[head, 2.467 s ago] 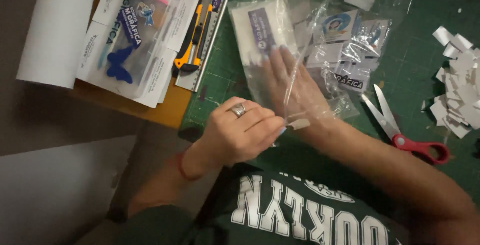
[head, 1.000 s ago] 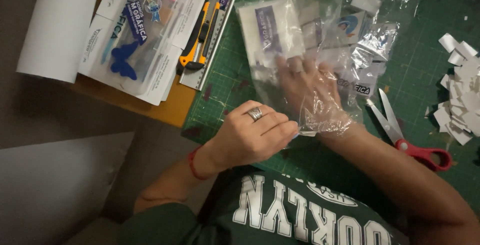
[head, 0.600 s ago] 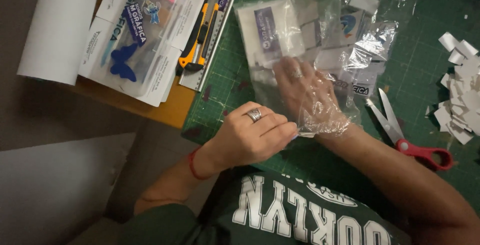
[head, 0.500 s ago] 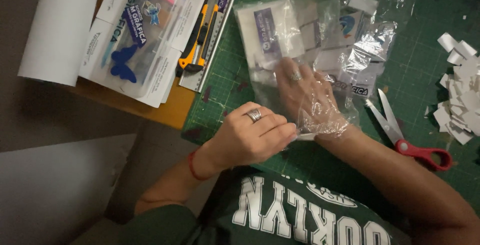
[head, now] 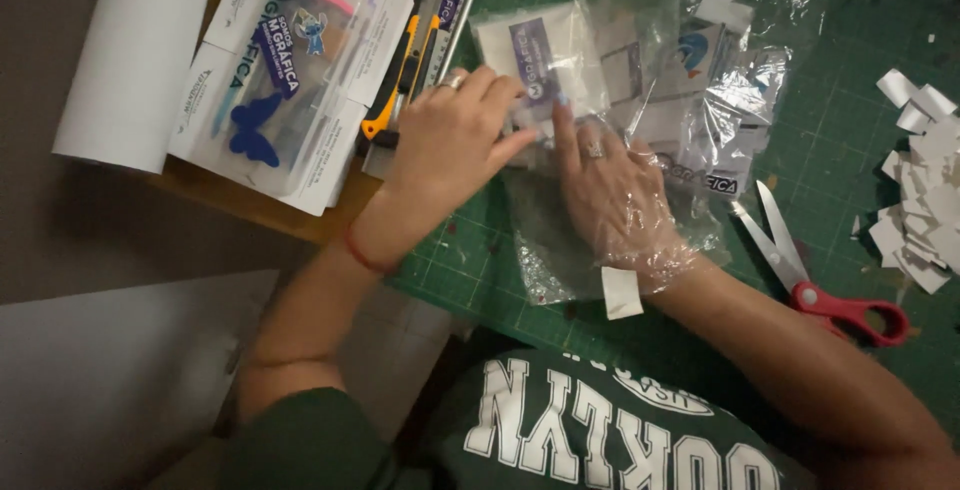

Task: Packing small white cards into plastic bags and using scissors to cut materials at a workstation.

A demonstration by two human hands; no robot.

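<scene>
My right hand (head: 612,190) is pushed inside a clear plastic bag (head: 560,250) that lies on the green cutting mat (head: 830,150), its fingers reaching toward a white printed card packet (head: 540,60). A white sticker tab (head: 621,293) hangs at the bag's open edge by my wrist. My left hand (head: 450,140), with a ring and a red wrist thread, rests on the outside of the bag at its far end, fingertips pressing the bag near the card packet.
Red-handled scissors (head: 820,270) lie open to the right. White paper scraps (head: 925,190) pile at the right edge. More clear bags with cards (head: 720,100) lie behind. An orange utility knife (head: 400,80), a metal ruler (head: 445,10), packaged stickers (head: 290,70) and a white roll (head: 135,50) sit left.
My left hand moved from the bag's opening near my body up to its far end. My right hand slid deeper into the bag toward the card packet.
</scene>
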